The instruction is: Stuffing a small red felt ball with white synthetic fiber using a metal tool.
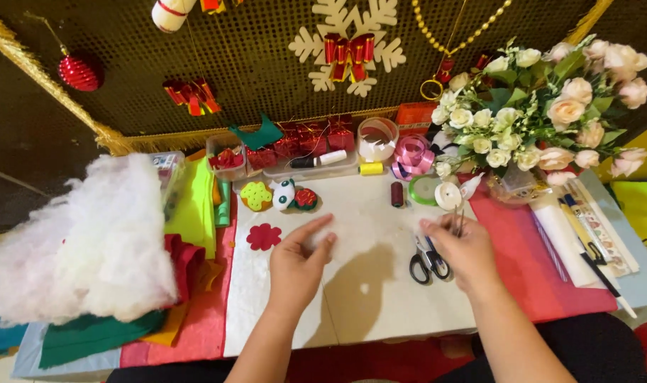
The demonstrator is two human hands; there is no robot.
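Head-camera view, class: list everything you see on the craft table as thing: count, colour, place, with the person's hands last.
Stuffing pile: one, white, left.
Felt sheets: several, mixed colours, beside stuffing.
Felt flower: one, red, near left hand.
Scissors: one, black-handled, under right hand.
Thread spool: one, dark red, centre back.
Ribbon roll: one, pink, back.
Rose bouquet: one, cream-pink, right back.
Left hand: holds white fibre wisp.
Right hand: pinches thin pins, hard to tell.

red felt flower (pixel 264 236), black-handled scissors (pixel 427 263), white stuffing (pixel 82 241), pink ribbon (pixel 411 154)

white stuffing (pixel 82 241), felt sheets (pixel 196 206) (stacked) — rose bouquet (pixel 550 106)
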